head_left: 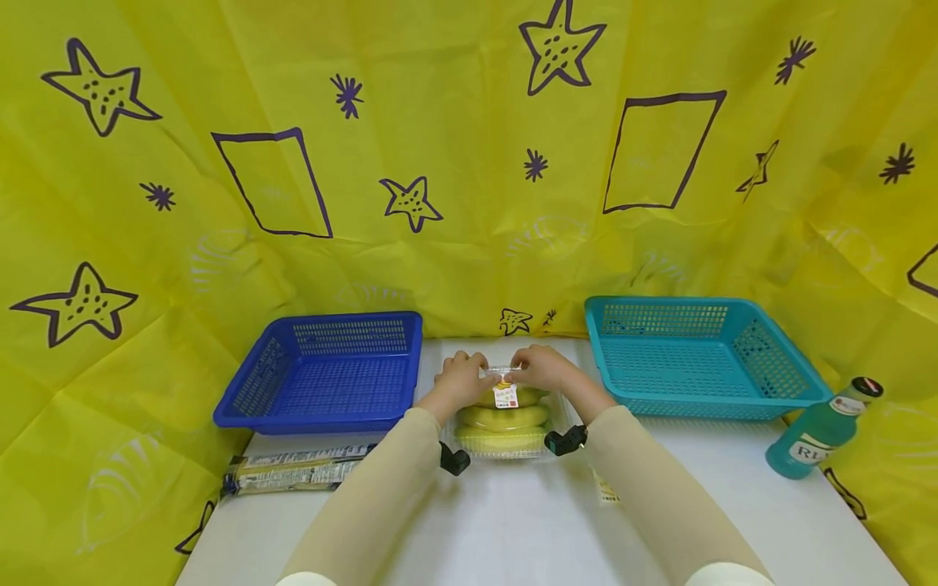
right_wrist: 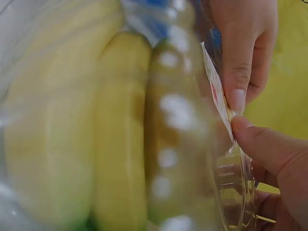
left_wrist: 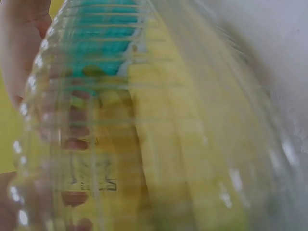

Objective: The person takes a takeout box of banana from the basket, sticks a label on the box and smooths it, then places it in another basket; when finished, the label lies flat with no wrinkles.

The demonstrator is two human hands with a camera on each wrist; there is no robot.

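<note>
A clear plastic clamshell box [head_left: 506,452] of bananas [head_left: 506,418] stands in the middle of the white table, tilted with its far edge raised. My left hand [head_left: 461,380] pinches that edge on its left side. Close by, my right hand [head_left: 545,368] pinches the same edge, its thumb [right_wrist: 262,144] in front and fingers behind, partly seen through the plastic. A white label [head_left: 506,396] sits on the box between the hands. The left wrist view is blurred and mostly filled by the ribbed box wall [left_wrist: 202,120].
A blue basket [head_left: 315,423] stands left and a teal basket [head_left: 703,404] right. Long packets [head_left: 293,472] lie by the left forearm. A teal bottle [head_left: 821,435] stands far right. Another packet [head_left: 607,491] is partly hidden by the right sleeve. A yellow curtain [head_left: 469,277] hangs behind.
</note>
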